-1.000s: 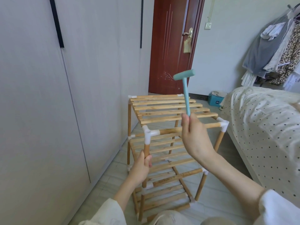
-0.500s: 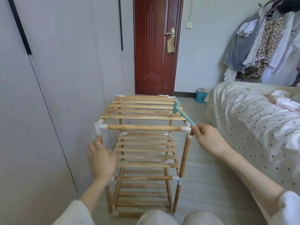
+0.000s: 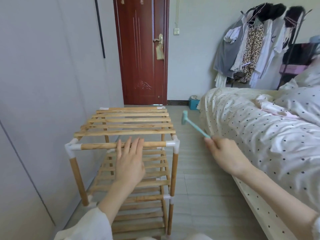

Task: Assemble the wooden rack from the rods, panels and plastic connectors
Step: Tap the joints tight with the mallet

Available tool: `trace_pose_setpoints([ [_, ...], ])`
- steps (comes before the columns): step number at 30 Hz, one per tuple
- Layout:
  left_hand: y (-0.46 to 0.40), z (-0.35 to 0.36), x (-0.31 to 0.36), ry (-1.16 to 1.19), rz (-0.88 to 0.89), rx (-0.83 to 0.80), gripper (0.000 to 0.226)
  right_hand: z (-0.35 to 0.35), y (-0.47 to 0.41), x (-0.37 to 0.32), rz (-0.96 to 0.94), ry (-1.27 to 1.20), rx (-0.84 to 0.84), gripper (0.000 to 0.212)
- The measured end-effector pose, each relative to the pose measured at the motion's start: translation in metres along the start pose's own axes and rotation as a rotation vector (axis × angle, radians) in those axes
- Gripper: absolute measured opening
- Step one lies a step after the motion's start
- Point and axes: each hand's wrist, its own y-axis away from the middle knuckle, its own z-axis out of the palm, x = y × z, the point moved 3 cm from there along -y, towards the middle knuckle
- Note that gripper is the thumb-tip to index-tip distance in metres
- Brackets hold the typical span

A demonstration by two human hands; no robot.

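Now the left hand (image 3: 130,161) lies flat, fingers straight, across the front top rod (image 3: 103,146) of the wooden rack (image 3: 128,153), which stands upright on the floor (image 3: 199,179) at about 7 o'clock from the red door (image 3: 142,54). Half a second ago that hand sat lower, by the front-left post under the corner connector (image 3: 71,148); it has since slid right to the middle of the rod. The right hand (image 3: 223,153) pinches the handle of the small teal hammer (image 3: 194,126), its grip clamped on the stem. The hammer head, which was over the slats of the top panel (image 3: 128,122) near the right front corner, has swung out to 3 o'clock of the rack, clear of the wood and close to the dotted bed (image 3: 259,129).

I judge the tapping of that corner finished for the moment: the open palm seems to test or steady the frame, and all visible joints look seated, so the rack appears nearly complete.
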Motion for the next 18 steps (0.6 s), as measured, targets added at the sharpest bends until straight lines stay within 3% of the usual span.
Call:
trace_pose_setpoints([
  [2,-0.001,0.0,-0.002,0.017,0.009,0.019,0.077,-0.024,0.005,-0.008,-0.064,-0.222,0.383,0.03],
  [3,-0.002,-0.001,-0.001,0.034,0.005,0.016,0.076,-0.025,0.007,-0.01,-0.089,-0.206,0.41,0.028],
  [4,-0.001,-0.002,0.001,0.048,-0.002,0.008,0.076,-0.012,0.009,-0.008,-0.053,-0.117,0.285,0.027],
  [6,0.0,-0.002,0.005,0.057,-0.013,0.008,0.075,0.025,0.018,0.006,0.063,0.144,-0.121,0.03],
  [7,0.001,-0.002,0.006,0.061,-0.013,0.005,0.075,0.031,0.019,0.01,0.089,0.172,-0.203,0.033],
  [8,0.001,-0.002,0.005,0.063,-0.01,0.012,0.076,0.028,0.015,0.01,0.08,0.148,-0.187,0.034],
  [11,0.0,-0.004,0.004,0.065,-0.014,0.012,0.075,-0.002,0.006,-0.006,-0.013,-0.153,0.238,0.032],
  [12,0.0,-0.005,0.004,0.071,-0.014,0.012,0.074,-0.004,0.009,-0.009,-0.034,-0.153,0.278,0.03],
  [15,0.002,-0.005,0.004,0.074,-0.019,0.019,0.074,0.031,0.021,0.01,0.103,0.073,-0.074,0.029],
  [16,0.003,-0.003,0.005,0.071,-0.019,0.012,0.074,0.033,0.023,0.013,0.124,0.091,-0.121,0.031],
  [18,0.001,-0.002,0.004,0.068,-0.014,0.029,0.073,0.016,0.01,0.009,0.097,-0.016,0.015,0.033],
])
